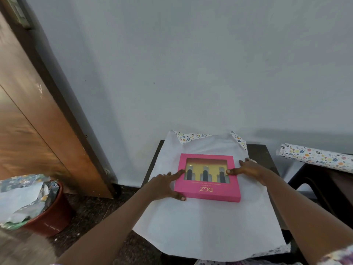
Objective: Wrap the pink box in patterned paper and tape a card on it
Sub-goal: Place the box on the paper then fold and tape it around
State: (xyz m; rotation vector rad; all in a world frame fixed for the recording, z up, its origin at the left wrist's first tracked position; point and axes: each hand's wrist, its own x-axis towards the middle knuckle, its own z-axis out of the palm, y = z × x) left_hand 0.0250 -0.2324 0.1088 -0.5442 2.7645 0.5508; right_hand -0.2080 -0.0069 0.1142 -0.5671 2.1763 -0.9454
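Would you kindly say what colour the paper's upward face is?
Plain white paper, in the head view.

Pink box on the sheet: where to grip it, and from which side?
Probably take the pink box by its left and right edges, one hand from each side. It lies flat and thin on the wrapping paper, and its top has a window best avoided. The left hand and right hand touch those sides.

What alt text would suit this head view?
A left hand and right hand rest straight fingers on the side edges of a pink box lying on wrapping paper, white side up, over a dark table. A patterned paper roll lies at right.
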